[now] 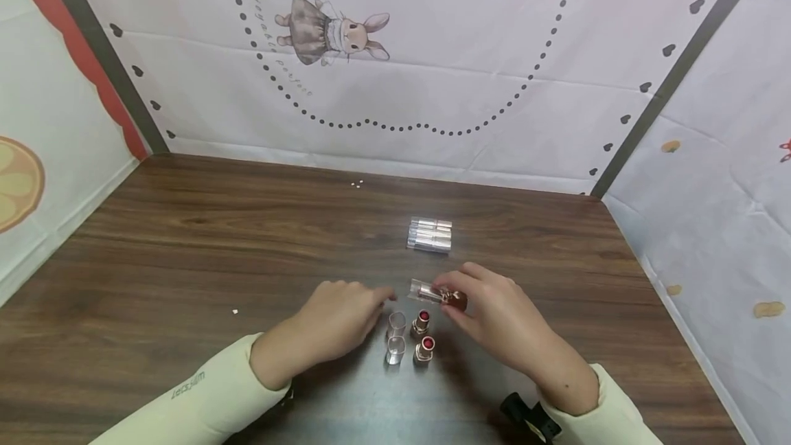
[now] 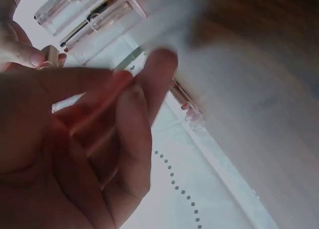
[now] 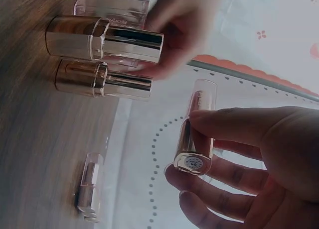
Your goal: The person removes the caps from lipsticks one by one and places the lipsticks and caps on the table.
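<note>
My right hand [image 1: 497, 311] pinches a lipstick [image 3: 194, 144] by its shiny gold base, with the thumb on one side. A clear cap [image 1: 418, 290] covers its other end and points left; a round label faces the camera in the right wrist view. Left of it my left hand [image 1: 340, 318] hovers, index finger stretched out towards the lipstick, the other fingers loosely curled around nothing. Two uncapped lipsticks [image 1: 424, 350] with red tips stand upright between the hands. Beside them, by the left fingers, stand two empty clear caps [image 1: 395, 347].
Several capped lipsticks [image 1: 430, 234] lie side by side farther back on the dark wood table [image 1: 278, 225]. Small white bits [image 1: 357, 185] lie near the rear edge and one more at the left. Printed cloth walls [image 1: 432, 33] enclose the back and sides.
</note>
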Motion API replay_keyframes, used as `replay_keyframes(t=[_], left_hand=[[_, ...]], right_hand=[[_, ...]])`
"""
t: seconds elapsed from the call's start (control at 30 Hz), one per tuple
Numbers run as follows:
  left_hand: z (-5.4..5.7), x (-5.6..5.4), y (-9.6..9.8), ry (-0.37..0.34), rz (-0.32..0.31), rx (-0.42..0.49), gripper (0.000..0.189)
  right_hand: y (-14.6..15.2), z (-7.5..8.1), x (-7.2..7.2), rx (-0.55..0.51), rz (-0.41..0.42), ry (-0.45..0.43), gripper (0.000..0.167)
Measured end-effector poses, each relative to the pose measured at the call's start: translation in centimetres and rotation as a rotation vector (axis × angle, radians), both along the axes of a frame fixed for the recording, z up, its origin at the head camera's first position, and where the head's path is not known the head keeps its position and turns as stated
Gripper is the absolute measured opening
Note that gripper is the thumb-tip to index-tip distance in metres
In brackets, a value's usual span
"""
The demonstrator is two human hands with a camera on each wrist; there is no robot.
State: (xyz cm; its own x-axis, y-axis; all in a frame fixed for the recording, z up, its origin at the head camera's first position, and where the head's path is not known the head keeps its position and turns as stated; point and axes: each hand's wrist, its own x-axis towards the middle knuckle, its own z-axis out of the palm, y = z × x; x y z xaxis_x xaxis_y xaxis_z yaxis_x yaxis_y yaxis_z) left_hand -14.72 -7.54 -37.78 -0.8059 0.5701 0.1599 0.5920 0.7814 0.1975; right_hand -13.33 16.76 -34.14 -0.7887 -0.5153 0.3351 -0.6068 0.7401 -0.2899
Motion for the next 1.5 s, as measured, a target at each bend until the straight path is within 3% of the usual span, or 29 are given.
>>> replay_keyframes(t=[0.17,0.4,0.63,0.93,1.3,1.5], left_hand=[[0.6,0.0,0.3,0.075,0.051,0.09,0.033],[1.3,0.4,0.7,0.181,0.024,0.262,0.026],[1.5,0.9,1.0,0.227,-0.043,0.234,0.039],[1.1,1.0,1.1,0.271,-0.12,0.25,0.032],[1.0,0.9,1.0,0.293,-0.131,0.235,0.026],[1.1,0.9,1.0,0.293,-0.127,0.236,0.025]], right_hand=[[0.0,0.3,0.2,0.001,0.036,0.048,0.029],[-0.3,0.5,0.7,-0.011,0.079,0.048,0.027],[-0.6,0.6,1.1,-0.028,0.114,0.068,0.028],[-0.9,0.6,1.2,-0.042,0.117,0.091,0.027],[-1.0,0.1,0.9,-0.042,0.087,0.039,0.033],[-1.0,-0.2,0.7,0.014,0.043,0.049,0.031]])
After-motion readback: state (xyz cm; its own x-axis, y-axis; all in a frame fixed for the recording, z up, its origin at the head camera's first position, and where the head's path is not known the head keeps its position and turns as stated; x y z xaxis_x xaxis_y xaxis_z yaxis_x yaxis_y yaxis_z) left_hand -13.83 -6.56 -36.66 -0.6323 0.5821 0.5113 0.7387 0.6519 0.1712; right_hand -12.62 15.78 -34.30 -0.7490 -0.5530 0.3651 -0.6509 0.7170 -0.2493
